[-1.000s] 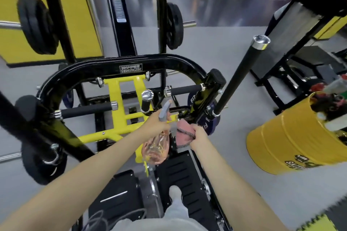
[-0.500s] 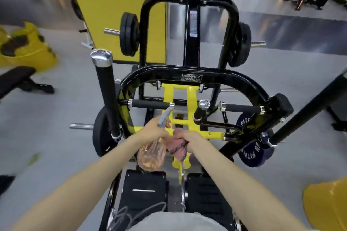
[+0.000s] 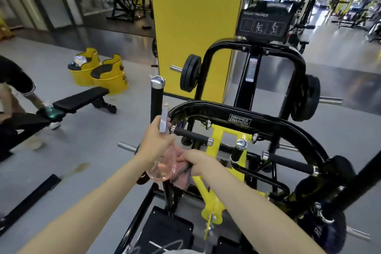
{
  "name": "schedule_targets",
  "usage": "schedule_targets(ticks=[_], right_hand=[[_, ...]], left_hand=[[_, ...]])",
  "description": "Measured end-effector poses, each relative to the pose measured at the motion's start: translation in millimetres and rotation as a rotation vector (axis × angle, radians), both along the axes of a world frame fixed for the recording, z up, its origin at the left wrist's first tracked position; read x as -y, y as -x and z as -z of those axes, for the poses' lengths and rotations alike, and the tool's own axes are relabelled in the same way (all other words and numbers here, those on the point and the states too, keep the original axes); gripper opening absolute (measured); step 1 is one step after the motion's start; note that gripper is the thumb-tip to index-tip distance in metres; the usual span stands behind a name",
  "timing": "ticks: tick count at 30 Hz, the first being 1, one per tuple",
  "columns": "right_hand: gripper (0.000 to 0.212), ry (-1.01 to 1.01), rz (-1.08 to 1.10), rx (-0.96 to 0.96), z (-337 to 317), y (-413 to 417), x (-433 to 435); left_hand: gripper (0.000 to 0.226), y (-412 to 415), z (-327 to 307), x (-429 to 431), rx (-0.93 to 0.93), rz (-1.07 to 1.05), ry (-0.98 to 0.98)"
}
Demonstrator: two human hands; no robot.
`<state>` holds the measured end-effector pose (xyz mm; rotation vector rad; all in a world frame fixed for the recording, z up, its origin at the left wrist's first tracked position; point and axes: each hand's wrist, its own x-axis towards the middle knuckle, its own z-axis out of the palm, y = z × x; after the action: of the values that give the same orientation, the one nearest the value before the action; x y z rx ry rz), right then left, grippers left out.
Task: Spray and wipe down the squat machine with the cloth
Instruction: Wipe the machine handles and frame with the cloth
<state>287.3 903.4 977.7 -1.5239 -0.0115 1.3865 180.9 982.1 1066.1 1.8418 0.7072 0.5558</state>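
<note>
Grey gym floor (image 3: 86, 146), yellow pillar (image 3: 195, 27)

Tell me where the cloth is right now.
In the head view the pink cloth is bunched in the right hand, low centre, just right of the spray bottle held by the left hand, against the machine's yellow frame.

I'm in a gym: a Hammer Strength squat machine (image 3: 240, 122), weight plates (image 3: 190, 73), a flat bench (image 3: 80, 99), more machines behind.
</note>
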Motion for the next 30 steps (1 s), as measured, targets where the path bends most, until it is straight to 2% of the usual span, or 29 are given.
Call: schedule_targets(ticks=[3,7,13,17,20,22,27,28,30], right_hand=[[0.035,-0.069,-0.045,-0.043,-6.7,8.1,-3.4],[0.026,-0.117,-0.119,-0.038,-24.5,9.2,-0.9],[0.025,-0.117,-0.115,-0.082,-33.5,8.5,1.2],[0.034,-0.075,-0.1,-0.074,-24.5,9.2,1.6],[0.021,-0.023,-0.06,-0.054,-13.3,9.8,3.3],[0.012,0.003,-0.022,-0.057,-1.9,11.7,2.7],[0.038,0.103,-0.028,0.012,20.0,18.6,-3.2],[0.035,0.12,-0.02,0.007,22.2,18.9,-3.5],[0.011,0.136,0.029,-0.028,28.0,18.4,-3.2]], left_hand=[[0.032,4.0,-28.2,0.1,0.05,-0.073,0.017],[0.029,4.8,-57.5,-3.9,0.087,-0.083,0.095],[0.021,2.1,-57.9,-6.9,-0.074,-0.104,-0.011],[0.027,11.0,-42.1,-12.0,-0.09,-0.086,0.021],[0.043,25.0,-19.2,-20.5,-0.109,-0.067,0.1],[0.036,34.2,-0.5,-23.2,-0.131,-0.054,0.14],[0.026,45.8,47.7,-35.0,-0.299,-0.004,0.119],[0.025,46.7,56.1,-38.1,-0.328,-0.004,0.114],[0.024,49.0,71.0,-42.3,-0.352,-0.026,0.12]])
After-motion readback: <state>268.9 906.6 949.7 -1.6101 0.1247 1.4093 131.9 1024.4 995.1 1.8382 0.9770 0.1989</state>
